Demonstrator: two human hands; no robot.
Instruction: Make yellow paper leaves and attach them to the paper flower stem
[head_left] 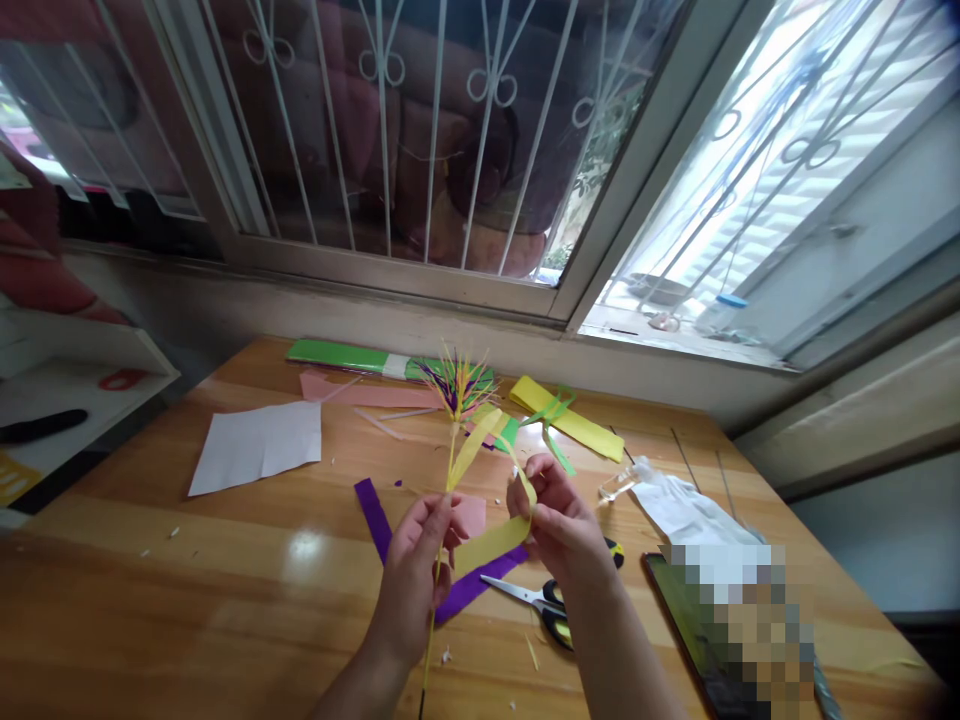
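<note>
My left hand (420, 550) is closed around the thin yellow-wrapped stem of a paper flower (459, 385), which stands nearly upright. Its head is a spray of narrow yellow, purple and pink strips. Between the fingertips of my right hand (559, 515) I pinch a yellow crepe paper strip (491, 545), which loops up toward the stem and hangs slack below. Under my hands lie purple paper strips (472, 592) and a pair of scissors (534, 597) with black and yellow handles, partly behind my right wrist.
Folded green paper (337, 353) and yellow paper (577, 420) lie along the back of the wooden table (225, 600). A white sheet (259, 447) is at the left. At the right are a plastic bag (690, 510), thin wires and a dark-edged tablet-like object (679, 620).
</note>
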